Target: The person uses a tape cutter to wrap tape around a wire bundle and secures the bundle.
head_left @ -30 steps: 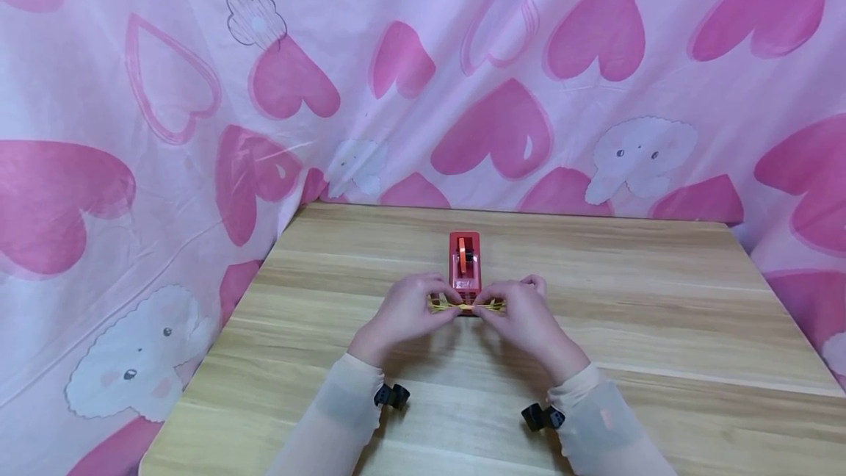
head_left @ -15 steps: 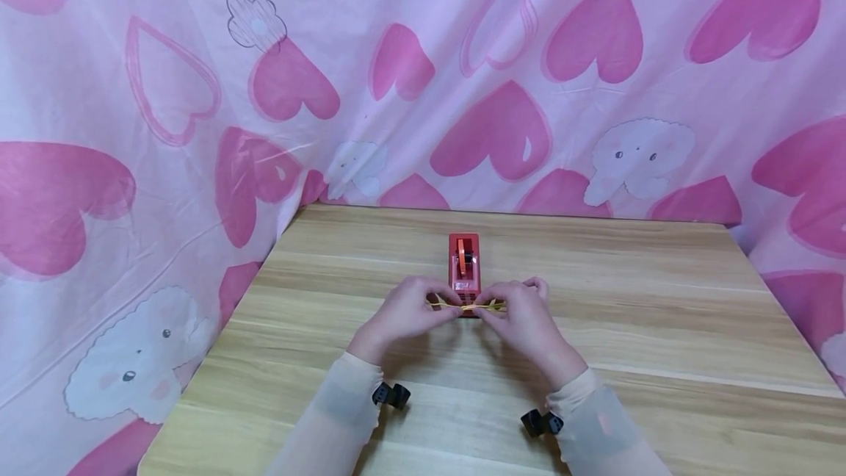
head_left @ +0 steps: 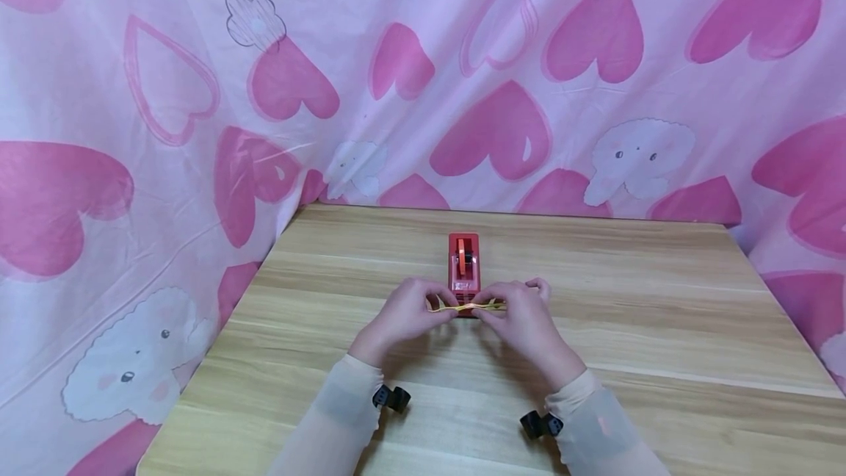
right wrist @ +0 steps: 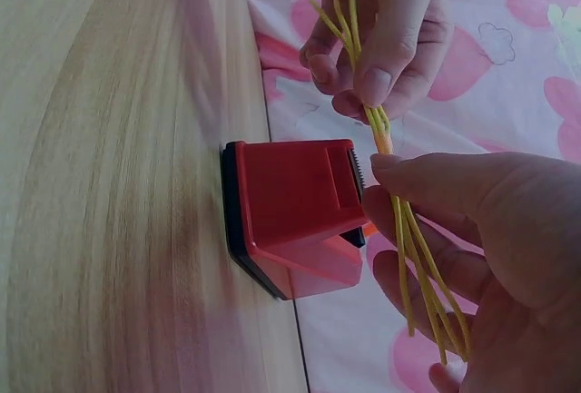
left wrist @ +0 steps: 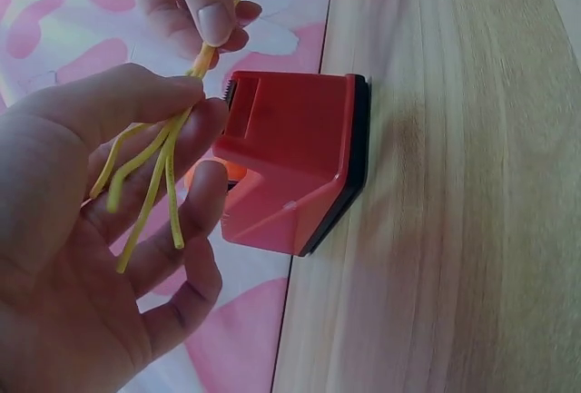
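A thin bundle of yellow cords point(left wrist: 149, 202) is stretched between my two hands, its loose ends splaying out on both sides. An orange band point(right wrist: 383, 142) circles its middle. My left hand point(head_left: 405, 308) pinches the bundle between thumb and forefinger on the left of the band, other fingers loosely bent. On the other side, my right hand point(head_left: 519, 312) pinches it with thumb and forefinger. Just beyond the fingertips, a red tape dispenser point(left wrist: 295, 130) stands on the table with its toothed cutter facing me. An orange tape roll point(head_left: 462, 255) sits in it.
The wooden table point(head_left: 634, 300) reaches back to a pink heart-patterned cloth point(head_left: 423, 123), which hangs behind and at both sides. A small black camera point(head_left: 391, 397) is strapped to the left wrist, and another black camera point(head_left: 541, 424) to the right.
Both hands stay nearly in place over the dispenser's front. The left fingertips have shifted slightly left, and more of the bundle's orange middle shows between the hands.
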The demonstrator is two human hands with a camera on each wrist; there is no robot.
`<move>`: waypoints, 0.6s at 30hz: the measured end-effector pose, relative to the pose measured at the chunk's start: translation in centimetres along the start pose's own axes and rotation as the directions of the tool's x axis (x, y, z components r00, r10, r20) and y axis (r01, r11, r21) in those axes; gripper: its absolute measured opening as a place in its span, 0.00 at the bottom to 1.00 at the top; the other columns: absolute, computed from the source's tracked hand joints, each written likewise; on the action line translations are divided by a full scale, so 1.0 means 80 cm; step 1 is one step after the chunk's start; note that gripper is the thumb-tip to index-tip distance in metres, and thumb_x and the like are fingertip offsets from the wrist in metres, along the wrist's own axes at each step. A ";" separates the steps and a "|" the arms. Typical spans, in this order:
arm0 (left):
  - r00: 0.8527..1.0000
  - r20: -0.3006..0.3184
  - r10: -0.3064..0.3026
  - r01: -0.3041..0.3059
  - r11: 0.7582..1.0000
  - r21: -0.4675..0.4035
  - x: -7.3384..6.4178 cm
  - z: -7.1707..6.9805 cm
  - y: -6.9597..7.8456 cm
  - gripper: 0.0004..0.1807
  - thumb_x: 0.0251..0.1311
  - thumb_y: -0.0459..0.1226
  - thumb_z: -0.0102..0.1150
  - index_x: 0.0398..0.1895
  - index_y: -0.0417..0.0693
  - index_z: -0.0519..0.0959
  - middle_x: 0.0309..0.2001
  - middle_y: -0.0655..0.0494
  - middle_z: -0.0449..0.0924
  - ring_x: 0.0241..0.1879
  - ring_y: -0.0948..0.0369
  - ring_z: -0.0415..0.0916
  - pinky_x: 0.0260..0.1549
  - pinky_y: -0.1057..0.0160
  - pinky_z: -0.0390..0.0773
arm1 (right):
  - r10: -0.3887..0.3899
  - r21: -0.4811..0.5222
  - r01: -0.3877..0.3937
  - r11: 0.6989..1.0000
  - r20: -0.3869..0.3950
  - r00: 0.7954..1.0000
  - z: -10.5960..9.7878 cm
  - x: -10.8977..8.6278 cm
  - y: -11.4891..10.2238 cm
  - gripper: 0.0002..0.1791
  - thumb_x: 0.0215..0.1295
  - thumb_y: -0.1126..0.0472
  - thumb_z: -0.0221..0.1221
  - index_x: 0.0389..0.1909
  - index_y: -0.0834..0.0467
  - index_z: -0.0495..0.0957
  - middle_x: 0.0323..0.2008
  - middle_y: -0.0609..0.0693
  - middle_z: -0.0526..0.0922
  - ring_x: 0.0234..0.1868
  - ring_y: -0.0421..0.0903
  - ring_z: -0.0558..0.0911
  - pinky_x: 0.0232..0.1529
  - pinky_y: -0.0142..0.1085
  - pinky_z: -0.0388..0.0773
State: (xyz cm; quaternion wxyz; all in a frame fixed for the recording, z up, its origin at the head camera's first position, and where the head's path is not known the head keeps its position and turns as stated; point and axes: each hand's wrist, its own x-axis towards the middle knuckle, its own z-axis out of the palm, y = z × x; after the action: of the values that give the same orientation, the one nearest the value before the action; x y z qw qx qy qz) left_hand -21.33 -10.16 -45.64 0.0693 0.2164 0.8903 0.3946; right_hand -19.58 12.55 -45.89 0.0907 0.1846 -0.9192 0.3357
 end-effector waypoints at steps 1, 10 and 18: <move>1.000 -0.005 0.003 -0.003 1.000 0.005 0.000 0.000 0.000 0.03 0.62 0.38 0.72 0.35 0.59 0.88 0.32 0.66 0.83 0.32 0.64 0.76 0.26 0.66 0.77 | 0.004 0.010 -0.004 1.000 0.003 1.000 0.000 0.000 0.000 0.08 0.57 0.57 0.77 0.35 0.46 0.89 0.37 0.40 0.91 0.43 0.46 0.85 0.61 0.57 0.50; 0.998 -0.018 0.054 -0.054 0.999 0.004 0.002 0.000 -0.003 0.05 0.60 0.36 0.73 0.37 0.56 0.89 0.32 0.66 0.83 0.31 0.65 0.77 0.28 0.68 0.77 | 0.025 0.101 -0.032 0.994 0.070 0.997 -0.003 0.006 0.011 0.09 0.58 0.58 0.76 0.39 0.47 0.88 0.36 0.39 0.91 0.41 0.42 0.87 0.60 0.55 0.48; 0.994 -0.043 0.098 -0.097 0.995 0.024 0.001 0.002 -0.004 0.06 0.59 0.34 0.74 0.37 0.57 0.89 0.35 0.66 0.85 0.34 0.66 0.77 0.33 0.68 0.78 | 0.055 0.200 -0.095 0.975 0.197 0.979 -0.004 0.007 0.021 0.06 0.60 0.53 0.74 0.37 0.43 0.89 0.35 0.35 0.90 0.40 0.39 0.85 0.59 0.52 0.56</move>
State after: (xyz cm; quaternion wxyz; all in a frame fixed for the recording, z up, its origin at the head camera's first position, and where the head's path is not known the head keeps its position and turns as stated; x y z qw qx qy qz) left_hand -21.45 -10.19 -45.96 0.0281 0.2517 0.8843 0.3923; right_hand -20.76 13.82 -46.45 -0.0299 0.1894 -0.8898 0.4142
